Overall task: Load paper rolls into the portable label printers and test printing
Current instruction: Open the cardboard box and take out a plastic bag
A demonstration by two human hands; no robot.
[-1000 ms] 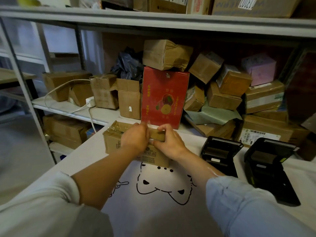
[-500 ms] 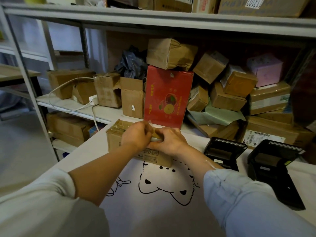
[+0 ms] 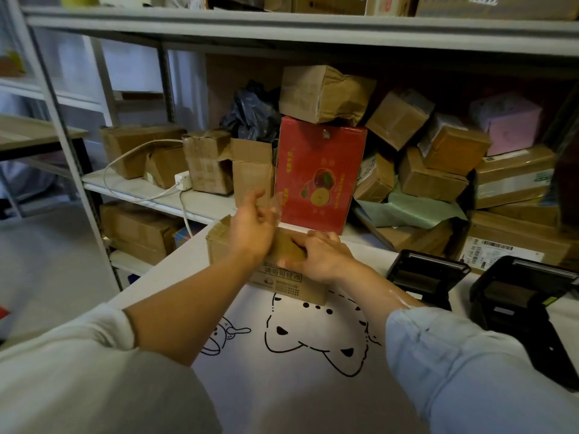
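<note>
A small brown cardboard box (image 3: 219,245) stands at the far edge of the white table (image 3: 175,270). My left hand (image 3: 252,230) is raised over the box top and pinches a strip of clear tape (image 3: 276,204) that peels up from it. My right hand (image 3: 319,255) lies on the right part of the box top, its fingers pressing down. Two black portable label printers sit to the right with their lids open: one (image 3: 423,277) beside my right forearm, the other (image 3: 520,302) near the table's right edge. No paper roll is in sight.
A metal shelf unit (image 3: 282,29) right behind the table is packed with cardboard parcels, a red fruit carton (image 3: 319,173) and a pink box (image 3: 507,123). A white power strip (image 3: 182,180) and its cable lie on the shelf. A cat drawing (image 3: 316,339) marks the table cover.
My left hand has lifted off the box top and pulled the clear tape upward. My right hand has stayed pressed on the box.
</note>
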